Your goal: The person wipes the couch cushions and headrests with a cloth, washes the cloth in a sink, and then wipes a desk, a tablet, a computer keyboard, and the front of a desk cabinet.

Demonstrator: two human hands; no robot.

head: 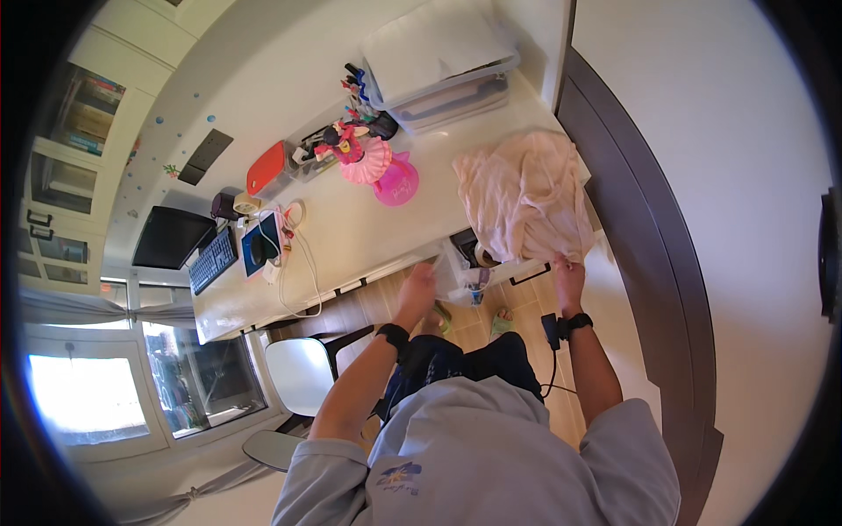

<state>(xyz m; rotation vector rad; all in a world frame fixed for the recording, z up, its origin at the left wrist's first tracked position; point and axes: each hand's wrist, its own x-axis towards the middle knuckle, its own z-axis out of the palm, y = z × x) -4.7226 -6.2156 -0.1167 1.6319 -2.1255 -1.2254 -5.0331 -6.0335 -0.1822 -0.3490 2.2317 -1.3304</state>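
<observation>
My left hand is closed at the edge of a piece of clear plastic, which looks like a bag or thin container; its exact form is hard to tell. The plastic hangs at an open desk drawer, with small items and a tape roll beside it. My right hand pinches the near edge of a crumpled pale pink cloth. That cloth lies over the right end of the white desk and covers part of the drawer.
On the desk stand a lidded plastic bin, a doll in a pink dress, a pink round object and a red-lidded box. Further left are a keyboard, a monitor and a loose white cable. A chair stands left.
</observation>
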